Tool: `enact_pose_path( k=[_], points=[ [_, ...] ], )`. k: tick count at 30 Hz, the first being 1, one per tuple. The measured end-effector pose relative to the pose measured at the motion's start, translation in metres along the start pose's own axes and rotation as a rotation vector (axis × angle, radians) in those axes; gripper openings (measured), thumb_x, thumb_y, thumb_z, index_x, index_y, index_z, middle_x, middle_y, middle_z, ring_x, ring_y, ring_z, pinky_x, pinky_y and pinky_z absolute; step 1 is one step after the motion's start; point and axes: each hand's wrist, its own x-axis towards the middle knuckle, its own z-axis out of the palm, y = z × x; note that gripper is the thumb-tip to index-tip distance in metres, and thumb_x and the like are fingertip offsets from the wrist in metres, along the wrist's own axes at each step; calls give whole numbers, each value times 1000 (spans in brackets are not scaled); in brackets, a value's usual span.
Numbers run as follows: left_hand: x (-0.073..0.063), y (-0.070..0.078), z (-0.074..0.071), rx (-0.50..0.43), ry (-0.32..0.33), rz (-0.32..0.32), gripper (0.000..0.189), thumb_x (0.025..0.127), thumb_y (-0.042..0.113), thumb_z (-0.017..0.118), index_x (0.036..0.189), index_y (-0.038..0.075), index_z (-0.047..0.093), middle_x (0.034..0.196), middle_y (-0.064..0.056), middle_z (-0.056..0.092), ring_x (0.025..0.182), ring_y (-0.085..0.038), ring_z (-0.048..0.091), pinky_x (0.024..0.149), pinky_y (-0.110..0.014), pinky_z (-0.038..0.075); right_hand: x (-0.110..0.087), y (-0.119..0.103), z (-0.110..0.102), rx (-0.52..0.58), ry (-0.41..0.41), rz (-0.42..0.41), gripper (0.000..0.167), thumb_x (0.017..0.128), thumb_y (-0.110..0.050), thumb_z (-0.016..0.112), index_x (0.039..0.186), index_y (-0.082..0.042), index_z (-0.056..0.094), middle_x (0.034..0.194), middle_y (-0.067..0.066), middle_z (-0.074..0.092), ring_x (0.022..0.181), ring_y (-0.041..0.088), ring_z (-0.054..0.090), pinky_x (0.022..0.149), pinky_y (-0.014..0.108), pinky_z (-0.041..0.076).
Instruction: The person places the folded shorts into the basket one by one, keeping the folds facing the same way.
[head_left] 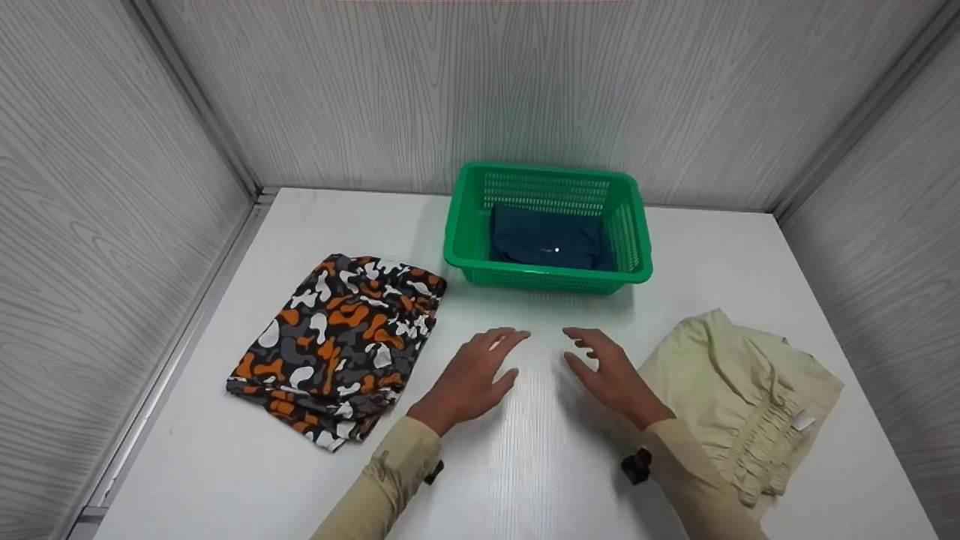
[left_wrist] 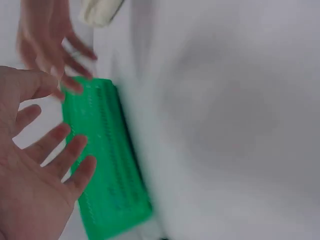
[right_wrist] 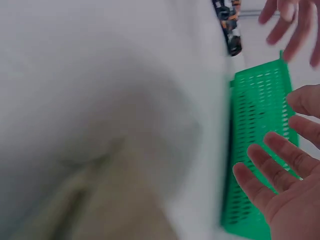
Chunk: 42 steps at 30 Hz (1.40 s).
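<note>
Both hands hover over the table in front of a green plastic basket (head_left: 547, 277), holding nothing. The left hand (head_left: 472, 379) has its fingers loosely extended, palm turned inward; in the left wrist view the spread fingers (left_wrist: 70, 155) show plainly. Facing it, the right hand (head_left: 611, 375) is relaxed too, its fingers (right_wrist: 272, 165) apart in the right wrist view. A folded dark blue cloth item (head_left: 547, 236) lies in the basket. Left of the left hand is a folded camouflage-patterned garment (head_left: 337, 345) in orange, black, grey and white. Beige shorts or trousers (head_left: 742, 390) with an elastic waistband lie beside the right forearm.
The white table (head_left: 517, 465) is bounded by grey wood-grain panels (head_left: 525, 82) at the back and both sides. The basket stands near the table's back edge. A black wrist device (head_left: 637, 466) is strapped under the right sleeve.
</note>
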Motion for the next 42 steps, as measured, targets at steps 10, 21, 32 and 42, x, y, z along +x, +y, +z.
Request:
enact_pose_path(
  k=[10,21,32,42],
  points=[
    [-60,-95,-41,108,-39,-615,97,98,64,51,165,19,-3,164,-28,-15,145,-59,-15,110,-76,-7,-32,26,-6,157,49,158,43,104,-22,60,144,-5,53,142,16,55,128,34,54,106,55,43],
    [-81,-141,-30,7,-88,-898,100,91,85,28,162,29,-15,159,-27,-31,136,-57,-35,94,-78,-27,-34,30,-7,192,18,185,46,105,-27,58,146,-6,51,145,14,52,130,33,52,107,54,42],
    [-84,-112,-18,28,-65,-804,95,93,79,39,164,31,-2,162,-28,-23,139,-56,-32,95,-77,-27,-30,30,-10,221,32,186,45,105,-25,58,145,-5,51,145,16,52,128,35,54,106,55,43],
    [-85,-83,5,74,-89,-724,94,93,79,41,165,31,4,164,-28,-15,142,-57,-25,99,-79,-22,-26,31,-8,223,21,215,45,106,-25,57,146,-6,51,147,15,51,130,33,53,107,54,43]
  ],
)
